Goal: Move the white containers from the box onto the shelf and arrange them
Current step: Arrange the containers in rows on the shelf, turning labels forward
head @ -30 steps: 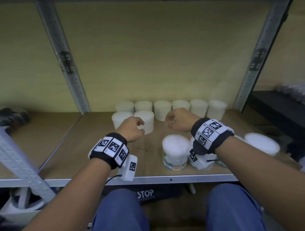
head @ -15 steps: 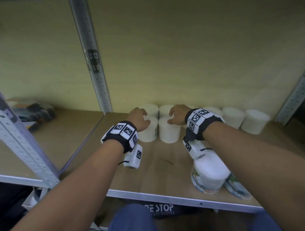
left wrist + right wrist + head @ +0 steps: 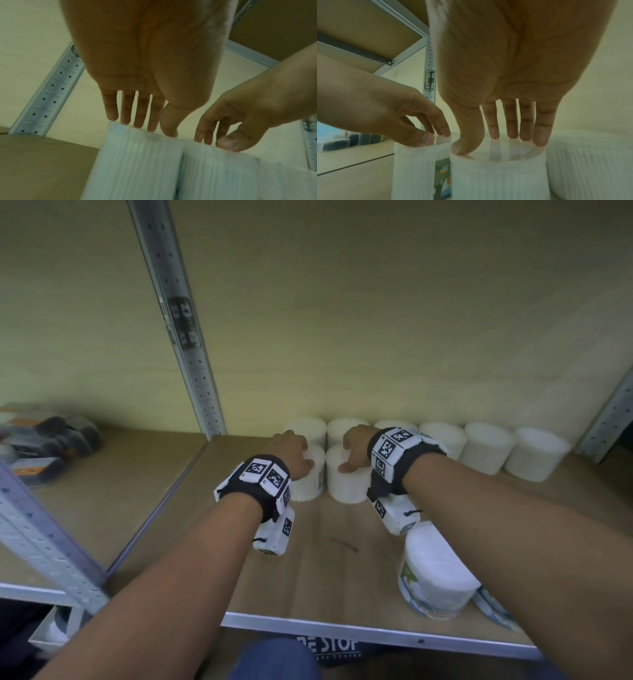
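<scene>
Several white ribbed containers point(image 3: 486, 446) line the back of the wooden shelf point(image 3: 191, 508). Two more stand side by side just in front of that row. My left hand point(image 3: 291, 453) point(image 3: 137, 108) point(image 3: 393, 108) has its fingertips on top of the left container point(image 3: 310, 477) point(image 3: 137, 162) point(image 3: 412, 169), which carries a tree label. My right hand point(image 3: 356, 446) point(image 3: 505, 115) point(image 3: 231, 121) rests its fingertips and thumb on the lid of the right container point(image 3: 346, 484) point(image 3: 498, 178) point(image 3: 217, 173). Neither hand wraps round a container.
A larger white tub point(image 3: 435, 573) with a printed label stands near the front edge at right, and another tub point(image 3: 493, 607) sits partly hidden behind my forearm. A perforated metal upright point(image 3: 185, 337) divides the shelf. Dark boxes point(image 3: 44, 446) lie in the left bay.
Both hands have reached further in and come down onto the tops of the two front containers. My head has moved closer and turned left.
</scene>
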Demonstrator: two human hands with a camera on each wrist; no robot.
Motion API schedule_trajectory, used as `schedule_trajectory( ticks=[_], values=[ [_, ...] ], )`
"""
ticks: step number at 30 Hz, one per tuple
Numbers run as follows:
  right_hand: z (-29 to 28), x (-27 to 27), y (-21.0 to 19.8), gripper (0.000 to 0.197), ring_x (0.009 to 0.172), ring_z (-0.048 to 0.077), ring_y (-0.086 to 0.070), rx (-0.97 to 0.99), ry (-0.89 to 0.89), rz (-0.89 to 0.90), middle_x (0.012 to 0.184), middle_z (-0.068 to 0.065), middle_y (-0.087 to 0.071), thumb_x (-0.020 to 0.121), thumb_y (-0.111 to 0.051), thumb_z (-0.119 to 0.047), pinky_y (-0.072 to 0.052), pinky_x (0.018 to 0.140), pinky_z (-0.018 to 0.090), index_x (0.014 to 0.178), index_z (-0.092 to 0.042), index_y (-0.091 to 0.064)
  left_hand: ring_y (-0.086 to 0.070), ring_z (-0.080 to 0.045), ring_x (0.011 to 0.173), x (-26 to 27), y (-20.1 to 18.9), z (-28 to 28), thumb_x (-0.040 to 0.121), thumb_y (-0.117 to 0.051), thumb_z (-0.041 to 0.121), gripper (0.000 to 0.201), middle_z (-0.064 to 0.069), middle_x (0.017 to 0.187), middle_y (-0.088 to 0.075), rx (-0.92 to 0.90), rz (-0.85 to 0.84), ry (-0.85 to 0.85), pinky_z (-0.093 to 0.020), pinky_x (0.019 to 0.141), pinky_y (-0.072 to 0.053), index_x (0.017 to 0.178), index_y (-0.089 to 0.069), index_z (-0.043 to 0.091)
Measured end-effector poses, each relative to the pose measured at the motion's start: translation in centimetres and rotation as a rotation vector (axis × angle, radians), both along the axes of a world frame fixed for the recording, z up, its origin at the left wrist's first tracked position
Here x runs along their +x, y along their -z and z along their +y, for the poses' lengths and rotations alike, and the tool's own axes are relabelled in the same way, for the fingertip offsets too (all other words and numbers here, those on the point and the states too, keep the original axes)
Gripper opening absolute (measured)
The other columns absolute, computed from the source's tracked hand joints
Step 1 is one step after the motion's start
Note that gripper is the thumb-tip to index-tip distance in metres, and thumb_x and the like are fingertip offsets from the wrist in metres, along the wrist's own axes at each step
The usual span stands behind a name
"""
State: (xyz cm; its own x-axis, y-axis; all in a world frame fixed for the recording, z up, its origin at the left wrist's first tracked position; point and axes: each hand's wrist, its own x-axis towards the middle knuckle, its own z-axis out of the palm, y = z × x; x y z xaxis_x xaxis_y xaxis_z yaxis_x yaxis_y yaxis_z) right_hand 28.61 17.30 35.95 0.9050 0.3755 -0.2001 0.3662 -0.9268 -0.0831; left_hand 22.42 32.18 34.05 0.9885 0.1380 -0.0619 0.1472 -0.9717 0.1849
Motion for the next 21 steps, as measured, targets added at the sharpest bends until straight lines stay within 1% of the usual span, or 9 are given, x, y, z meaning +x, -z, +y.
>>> schedule_trajectory(
  ticks=[4, 6, 8, 10, 13, 15, 17, 19, 21],
  values=[
    [0.2, -0.5, -0.4, 0.061, 0.12, 0.03, -0.055, -0.008, 0.012, -0.004, 0.13, 0.01, -0.057, 0.075, -0.077, -0.035, -0.046, 0.098, 0.036, 0.127, -0.012, -0.056, -0.042, -0.027, 0.129, -0.1, -0.1, -0.2, 0.093, -0.053, 0.036, 0.05, -0.009, 0.141, -0.042, 0.032, -0.007, 0.008, -0.035, 0.102, -0.038, 0.137, -0.045, 0.014],
    [0.5, -0.3, -0.2, 0.066, 0.119, 0.026, -0.055, -0.064, -0.006, 0.052, 0.132, 0.005, -0.055, 0.076, -0.075, -0.043, -0.048, 0.1, 0.035, 0.13, -0.014, -0.053, -0.042, -0.028, 0.128, -0.2, -0.1, -0.2, 0.093, -0.053, 0.037, 0.049, -0.009, 0.14, -0.042, 0.041, -0.007, 0.012, -0.035, 0.101, -0.038, 0.136, -0.045, 0.015],
    [0.4, -0.4, -0.3, 0.067, 0.121, 0.025, -0.055, -0.083, -0.017, 0.091, 0.136, 0.007, -0.053, 0.081, -0.068, -0.047, -0.046, 0.101, 0.033, 0.134, -0.01, -0.05, -0.042, -0.028, 0.128, -0.3, -0.1, -0.3, 0.093, -0.053, 0.037, 0.049, -0.009, 0.14, -0.043, 0.051, -0.007, 0.013, -0.035, 0.101, -0.038, 0.136, -0.046, 0.015],
    [0.3, -0.8, -0.8, 0.061, 0.124, 0.025, -0.053, -0.1, -0.05, 0.082, 0.138, 0.01, -0.051, 0.088, -0.063, -0.039, -0.044, 0.1, 0.029, 0.137, -0.006, -0.048, -0.043, -0.028, 0.127, -0.4, -0.1, -0.3, 0.093, -0.052, 0.037, 0.048, -0.009, 0.14, -0.043, 0.06, -0.009, 0.016, -0.036, 0.101, -0.039, 0.136, -0.046, 0.015],
    [-0.1, -0.6, -1.0, 0.061, 0.127, 0.024, -0.05, -0.106, -0.095, 0.078, 0.144, 0.007, -0.045, 0.085, -0.068, -0.023, -0.042, 0.099, 0.027, 0.141, -0.014, -0.044, -0.043, -0.028, 0.128, -0.4, -0.1, -0.4, 0.094, -0.051, 0.036, 0.048, -0.008, 0.14, -0.043, 0.066, -0.013, 0.015, -0.036, 0.101, -0.039, 0.136, -0.046, 0.015],
    [-0.5, -0.5, -1.1, 0.061, 0.13, 0.024, -0.047, -0.087, -0.115, 0.124, 0.146, 0.006, -0.042, 0.086, -0.067, -0.011, -0.041, 0.101, 0.027, 0.142, -0.017, -0.044, -0.043, -0.028, 0.128, -0.4, -0.1, -0.5, 0.094, -0.051, 0.037, 0.048, -0.008, 0.14, -0.043, 0.074, -0.013, 0.017, -0.036, 0.101, -0.039, 0.136, -0.045, 0.015],
    [-0.4, -0.4, -1.2, 0.06, 0.132, 0.024, -0.045, -0.063, -0.127, 0.141, 0.147, 0.007, -0.041, 0.087, -0.063, -0.004, -0.04, 0.102, 0.028, 0.142, -0.018, -0.044, -0.043, -0.028, 0.127, -0.4, -0.1, -0.5, 0.094, -0.051, 0.037, 0.048, -0.009, 0.14, -0.043, 0.082, -0.013, 0.019, -0.036, 0.101, -0.039, 0.136, -0.045, 0.015],
    [-0.3, -0.4, -1.2, 0.055, 0.132, 0.024, -0.045, -0.031, -0.122, 0.123, 0.146, 0.007, -0.043, 0.089, -0.061, -0.01, -0.04, 0.104, 0.029, 0.142, -0.016, -0.044, -0.044, -0.028, 0.126, -0.5, 0.1, -0.4, 0.094, -0.051, 0.037, 0.047, -0.009, 0.139, -0.044, 0.083, -0.02, 0.019, -0.036, 0.1, -0.039, 0.135, -0.046, 0.015],
    [-0.1, -0.4, -1.0, 0.051, 0.128, 0.026, -0.049, -0.032, -0.108, 0.067, 0.141, 0.009, -0.049, 0.091, -0.059, -0.024, -0.043, 0.104, 0.032, 0.139, -0.012, -0.048, -0.044, -0.029, 0.126, -0.6, 0.2, -0.4, 0.094, -0.051, 0.037, 0.047, -0.009, 0.138, -0.044, 0.075, -0.024, 0.017, -0.037, 0.1, -0.039, 0.135, -0.046, 0.015]
  ],
)
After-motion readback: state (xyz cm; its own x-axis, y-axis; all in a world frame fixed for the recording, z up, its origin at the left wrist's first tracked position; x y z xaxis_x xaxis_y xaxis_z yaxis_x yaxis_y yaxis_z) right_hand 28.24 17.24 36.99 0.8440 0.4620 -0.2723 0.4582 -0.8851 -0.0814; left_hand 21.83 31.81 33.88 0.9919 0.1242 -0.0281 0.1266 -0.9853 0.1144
